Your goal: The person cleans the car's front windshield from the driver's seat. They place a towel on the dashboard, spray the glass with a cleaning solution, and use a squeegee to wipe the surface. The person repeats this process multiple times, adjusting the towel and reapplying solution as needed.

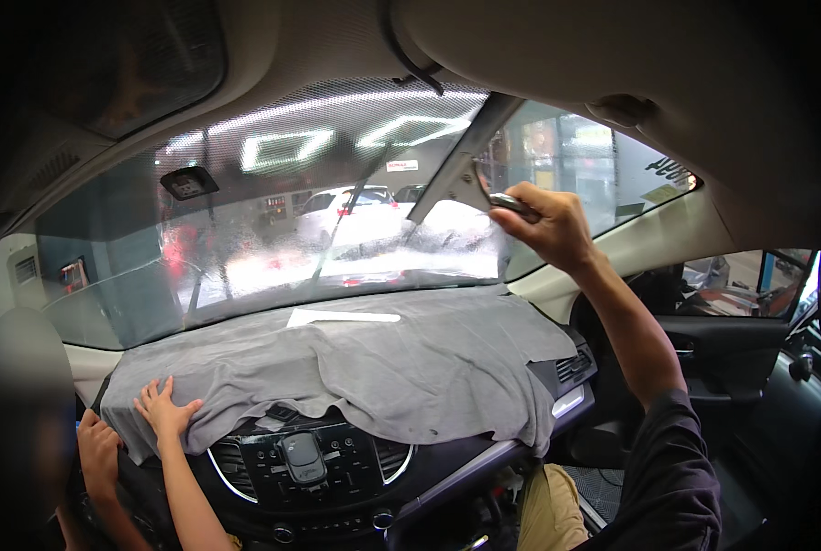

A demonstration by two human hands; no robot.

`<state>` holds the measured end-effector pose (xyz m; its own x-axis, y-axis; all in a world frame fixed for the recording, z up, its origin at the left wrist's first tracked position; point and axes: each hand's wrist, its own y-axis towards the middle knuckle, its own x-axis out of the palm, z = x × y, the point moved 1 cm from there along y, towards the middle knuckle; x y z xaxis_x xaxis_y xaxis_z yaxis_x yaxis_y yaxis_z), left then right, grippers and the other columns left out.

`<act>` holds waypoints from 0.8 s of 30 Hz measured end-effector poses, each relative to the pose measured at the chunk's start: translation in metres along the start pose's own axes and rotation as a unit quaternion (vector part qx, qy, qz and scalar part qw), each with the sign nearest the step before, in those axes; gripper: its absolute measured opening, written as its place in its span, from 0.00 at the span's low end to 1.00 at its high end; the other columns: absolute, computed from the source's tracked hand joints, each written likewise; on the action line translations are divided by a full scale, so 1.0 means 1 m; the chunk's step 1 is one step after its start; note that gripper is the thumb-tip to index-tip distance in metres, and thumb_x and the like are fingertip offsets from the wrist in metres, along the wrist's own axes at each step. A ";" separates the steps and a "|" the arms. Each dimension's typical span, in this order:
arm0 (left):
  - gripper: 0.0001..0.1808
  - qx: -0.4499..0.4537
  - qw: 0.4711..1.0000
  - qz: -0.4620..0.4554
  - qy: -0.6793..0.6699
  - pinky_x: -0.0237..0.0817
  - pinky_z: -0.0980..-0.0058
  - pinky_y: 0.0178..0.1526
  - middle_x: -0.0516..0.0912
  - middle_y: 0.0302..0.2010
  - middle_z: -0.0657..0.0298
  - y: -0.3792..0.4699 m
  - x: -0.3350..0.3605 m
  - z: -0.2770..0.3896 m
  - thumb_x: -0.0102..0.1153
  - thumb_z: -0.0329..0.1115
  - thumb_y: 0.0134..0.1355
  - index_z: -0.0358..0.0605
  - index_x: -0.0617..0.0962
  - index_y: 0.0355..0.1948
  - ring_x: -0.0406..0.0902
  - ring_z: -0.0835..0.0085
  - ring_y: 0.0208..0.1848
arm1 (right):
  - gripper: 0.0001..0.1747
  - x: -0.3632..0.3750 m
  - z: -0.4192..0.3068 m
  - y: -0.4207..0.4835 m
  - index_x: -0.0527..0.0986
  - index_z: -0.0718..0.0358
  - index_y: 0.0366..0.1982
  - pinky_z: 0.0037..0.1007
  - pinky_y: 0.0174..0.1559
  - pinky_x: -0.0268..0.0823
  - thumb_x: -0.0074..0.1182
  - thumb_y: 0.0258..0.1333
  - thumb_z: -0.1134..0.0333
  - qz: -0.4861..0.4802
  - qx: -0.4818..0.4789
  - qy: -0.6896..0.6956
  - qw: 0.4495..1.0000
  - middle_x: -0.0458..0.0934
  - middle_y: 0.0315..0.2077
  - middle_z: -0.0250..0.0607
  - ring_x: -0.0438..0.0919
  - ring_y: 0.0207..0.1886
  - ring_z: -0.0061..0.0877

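My right hand, raised at the windshield, grips the dark handle of a wide squeegee. Its long grey blade slants across the inside of the wet windshield. On the left of the dashboard, my left hand rests with fingers spread on a grey cloth. That cloth is draped over the dashboard top and hangs over its front edge. A flat white strip-shaped tool lies on it near the glass. Water streaks and drops blur the lower glass.
Another person's hand is at the far left, beside a blurred head. Below the cloth sit the centre console and air vents. A dark fixture is on the glass. A black cable dangles from the headliner.
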<state>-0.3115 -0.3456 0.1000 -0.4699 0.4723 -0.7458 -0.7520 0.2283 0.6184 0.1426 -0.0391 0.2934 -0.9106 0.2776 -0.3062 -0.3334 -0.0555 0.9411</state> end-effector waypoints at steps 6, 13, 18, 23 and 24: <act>0.47 -0.005 1.000 -0.028 0.001 0.31 0.50 0.70 0.65 0.63 0.56 0.005 0.001 0.000 0.72 0.56 0.34 0.55 0.74 0.59 0.53 0.59 0.69 | 0.19 -0.045 0.054 -0.039 0.76 0.64 0.26 0.24 0.20 0.59 0.62 0.53 0.54 0.030 0.056 -0.042 0.997 0.68 0.12 0.33 0.64 0.16 0.17; 0.48 -0.041 0.996 -0.081 0.004 0.31 0.49 0.70 0.63 0.65 0.56 0.010 -0.008 0.006 0.73 0.54 0.35 0.55 0.72 0.61 0.53 0.60 0.69 | 0.23 -0.082 0.115 -0.090 0.71 0.64 0.21 0.22 0.22 0.53 0.61 0.55 0.52 0.087 0.142 -0.040 0.985 0.60 0.13 0.29 0.57 0.20 0.12; 0.48 0.019 0.999 -0.021 0.023 0.32 0.49 0.70 0.63 0.65 0.56 -0.003 -0.005 0.004 0.72 0.54 0.36 0.56 0.71 0.61 0.53 0.60 0.69 | 0.27 -0.092 0.159 -0.136 0.63 0.61 0.15 0.21 0.21 0.46 0.57 0.58 0.51 0.157 0.233 0.026 0.959 0.56 0.14 0.22 0.53 0.21 0.11; 0.48 -0.001 0.999 -0.041 0.025 0.33 0.49 0.69 0.64 0.65 0.56 0.026 0.023 -0.019 0.71 0.56 0.36 0.56 0.72 0.61 0.54 0.59 0.69 | 0.27 -0.039 0.165 -0.189 0.66 0.64 0.16 0.25 0.19 0.49 0.57 0.59 0.52 0.134 0.333 -0.005 0.933 0.60 0.11 0.29 0.56 0.19 0.13; 0.47 -0.008 0.998 -0.059 0.011 0.33 0.49 0.69 0.64 0.65 0.55 0.031 0.030 -0.023 0.71 0.56 0.36 0.55 0.72 0.61 0.54 0.59 0.69 | 0.27 -0.021 0.156 -0.198 0.67 0.66 0.18 0.28 0.20 0.51 0.59 0.56 0.51 0.117 0.274 -0.056 0.953 0.59 0.11 0.36 0.56 0.19 0.16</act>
<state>-0.3599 -0.3436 0.0910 -0.3877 0.4240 -0.8185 -0.8100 0.2671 0.5220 0.2658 0.1154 0.1354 -0.9021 0.4220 -0.0899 0.0818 0.3718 0.9247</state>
